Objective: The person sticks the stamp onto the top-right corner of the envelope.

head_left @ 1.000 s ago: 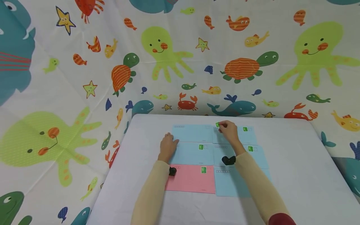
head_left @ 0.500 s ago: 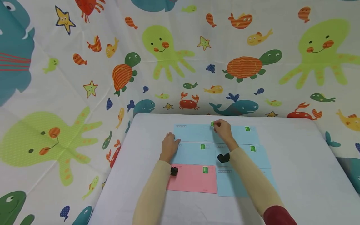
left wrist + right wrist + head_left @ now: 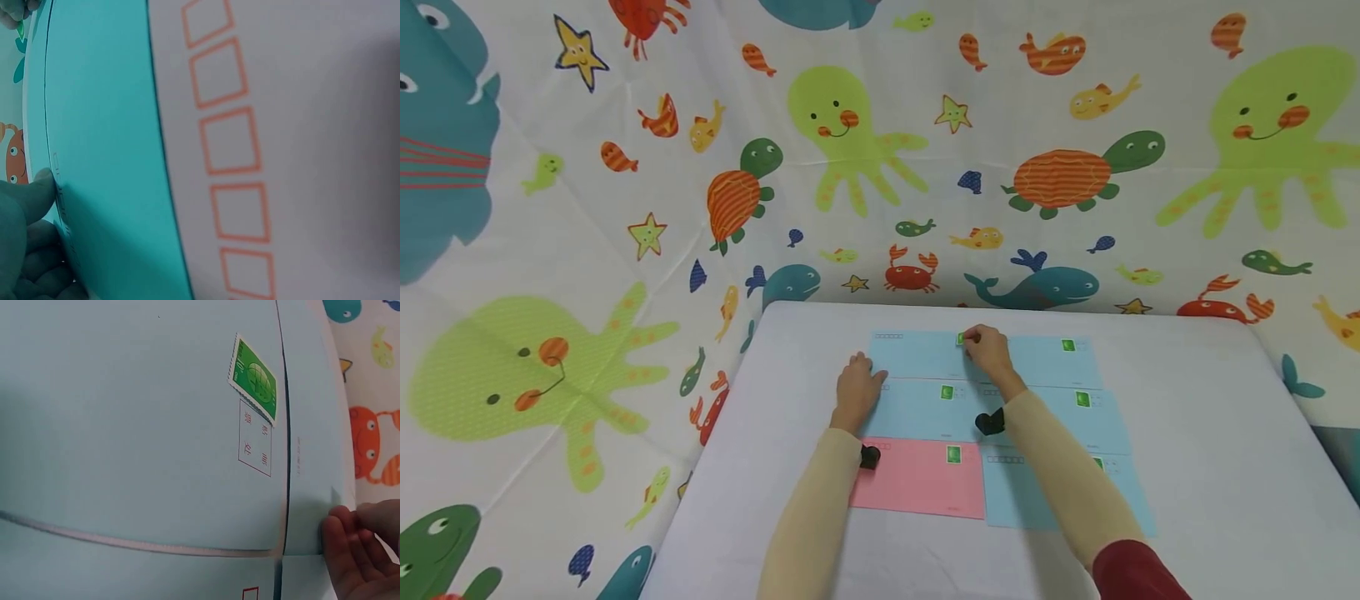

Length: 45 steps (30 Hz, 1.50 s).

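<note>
My right hand (image 3: 988,352) pinches a small green postage stamp (image 3: 959,339) over the top right corner of the back left blue envelope (image 3: 913,354). In the right wrist view the fingertips of that hand (image 3: 365,550) are close together over pale blue paper; the stamp is hidden there. My left hand (image 3: 856,392) rests at the left edge of the back left and middle left blue envelopes, thumb (image 3: 42,187) on the paper. A green stamp (image 3: 253,381) sits above a red printed box on the middle left blue envelope (image 3: 917,417).
A pink envelope (image 3: 917,492) with a stamp (image 3: 953,454) lies at front left. More blue envelopes with stamps (image 3: 1067,345) fill the right column, partly under my right sleeve (image 3: 1067,475). The white table (image 3: 1187,433) meets a sea-animal cloth (image 3: 880,192) behind.
My right hand has moved left with the stamp, from over the back right envelope, then lowered onto the back left envelope's corner. The left hand stays in place; the view has shifted slightly.
</note>
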Each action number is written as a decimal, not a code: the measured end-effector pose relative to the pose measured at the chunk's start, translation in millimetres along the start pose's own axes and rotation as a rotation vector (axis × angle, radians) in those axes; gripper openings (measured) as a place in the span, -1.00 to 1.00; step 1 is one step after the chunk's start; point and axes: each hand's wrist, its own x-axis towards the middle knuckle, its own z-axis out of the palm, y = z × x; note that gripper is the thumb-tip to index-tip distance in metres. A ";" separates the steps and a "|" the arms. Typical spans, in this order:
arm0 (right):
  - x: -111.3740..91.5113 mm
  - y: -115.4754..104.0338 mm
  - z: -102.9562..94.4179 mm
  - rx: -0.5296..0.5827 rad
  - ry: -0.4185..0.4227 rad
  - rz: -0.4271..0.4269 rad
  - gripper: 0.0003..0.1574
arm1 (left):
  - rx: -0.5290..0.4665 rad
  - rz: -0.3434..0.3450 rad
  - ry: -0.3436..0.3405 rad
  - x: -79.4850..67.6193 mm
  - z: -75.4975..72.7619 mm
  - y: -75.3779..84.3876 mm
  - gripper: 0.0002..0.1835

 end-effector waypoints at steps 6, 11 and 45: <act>-0.3 -0.8 8.6 -0.007 -0.005 0.003 -0.73 | 0.022 0.003 -0.004 0.4 0.3 -1.4 -0.47; 2.3 0.1 14.0 -0.031 0.008 -0.006 -0.71 | 0.020 0.011 -0.004 1.3 0.3 -2.3 -0.46; 9.8 -6.9 17.6 -0.231 -0.053 -0.084 -0.66 | 0.006 -0.009 -0.013 1.0 -3.7 -0.7 -0.44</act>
